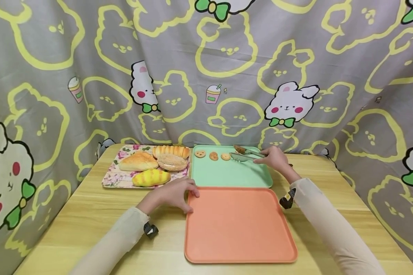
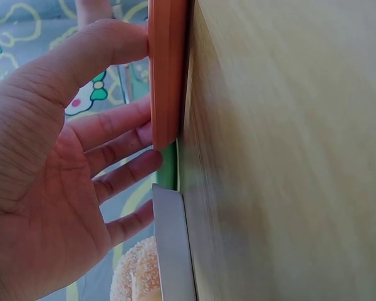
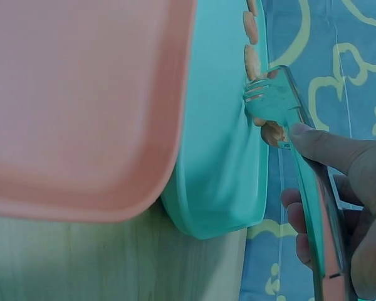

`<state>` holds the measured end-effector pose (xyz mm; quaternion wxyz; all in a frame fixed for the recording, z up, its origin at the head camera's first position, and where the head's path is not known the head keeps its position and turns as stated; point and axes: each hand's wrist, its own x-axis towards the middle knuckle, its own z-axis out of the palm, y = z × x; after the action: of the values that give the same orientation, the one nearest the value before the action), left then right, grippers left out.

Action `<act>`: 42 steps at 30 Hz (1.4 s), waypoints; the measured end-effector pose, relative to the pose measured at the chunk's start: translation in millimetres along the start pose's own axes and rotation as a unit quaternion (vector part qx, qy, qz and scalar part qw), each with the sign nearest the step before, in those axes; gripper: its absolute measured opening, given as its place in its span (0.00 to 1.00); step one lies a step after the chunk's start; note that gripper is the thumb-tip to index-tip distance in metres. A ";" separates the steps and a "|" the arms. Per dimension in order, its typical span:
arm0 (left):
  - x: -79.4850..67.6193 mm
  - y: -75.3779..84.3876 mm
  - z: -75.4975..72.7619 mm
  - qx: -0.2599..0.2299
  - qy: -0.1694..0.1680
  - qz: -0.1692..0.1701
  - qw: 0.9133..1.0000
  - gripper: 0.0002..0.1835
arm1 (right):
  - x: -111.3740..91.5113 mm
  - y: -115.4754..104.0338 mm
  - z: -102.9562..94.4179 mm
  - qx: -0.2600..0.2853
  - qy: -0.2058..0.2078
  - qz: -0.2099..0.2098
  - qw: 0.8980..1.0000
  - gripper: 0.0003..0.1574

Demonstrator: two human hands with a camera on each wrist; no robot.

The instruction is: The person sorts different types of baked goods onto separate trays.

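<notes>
My right hand (image 1: pixel 275 159) holds metal tongs (image 1: pixel 249 156) by their handle, over the far right of the green tray (image 1: pixel 227 175). Their fork-like end (image 3: pixel 272 97) lies close to the row of cookies. A brown round piece (image 3: pixel 274 133) shows behind the tongs in the right wrist view. Left of the tongs are a light cookie (image 1: pixel 225 157), a browner cookie (image 1: pixel 213 156) and a cookie with a face (image 1: pixel 200 153). Meanwhile my left hand (image 1: pixel 173 194), fingers spread, touches the far left corner of the orange tray (image 1: pixel 237 225) with thumb and fingertips.
Left of the green tray, a flowered tray (image 1: pixel 111 179) carries a golden bread (image 1: pixel 138 161), a ridged roll (image 1: pixel 173 151), a seeded bun (image 1: pixel 172 162) and a yellow bread (image 1: pixel 151 178). All stand on a wooden table (image 1: pixel 69 229). A patterned curtain (image 1: pixel 179 49) hangs behind.
</notes>
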<state>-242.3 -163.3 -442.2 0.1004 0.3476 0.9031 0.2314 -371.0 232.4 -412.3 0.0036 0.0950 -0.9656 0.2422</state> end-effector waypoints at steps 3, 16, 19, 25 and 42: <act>-0.2 0.9 -0.5 0.000 0.001 0.000 1.000 0.21 | 0.3 0.4 -0.3 -0.003 -0.001 -0.001 1.000 0.37; 1.7 -0.6 -5.3 0.007 0.005 0.000 1.000 0.22 | -0.6 -4.3 -8.1 -0.004 -0.001 -0.010 1.000 0.43; 1.6 -1.4 -6.8 0.012 0.006 0.001 1.000 0.21 | 0.0 -6.2 -9.1 0.000 -0.001 -0.016 1.000 0.44; -0.5 -3.0 -4.7 0.000 0.010 0.006 1.000 0.21 | -3.6 -10.6 -10.0 0.005 0.004 -0.028 1.000 0.46; -0.8 0.7 3.6 -0.006 0.002 0.005 1.000 0.22 | -39.7 -3.6 -24.8 0.040 0.101 0.003 0.994 0.48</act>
<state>-240.1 -162.1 -445.0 0.0996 0.3508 0.9003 0.2379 -332.3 248.1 -390.8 0.0969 0.0669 -0.9501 0.2888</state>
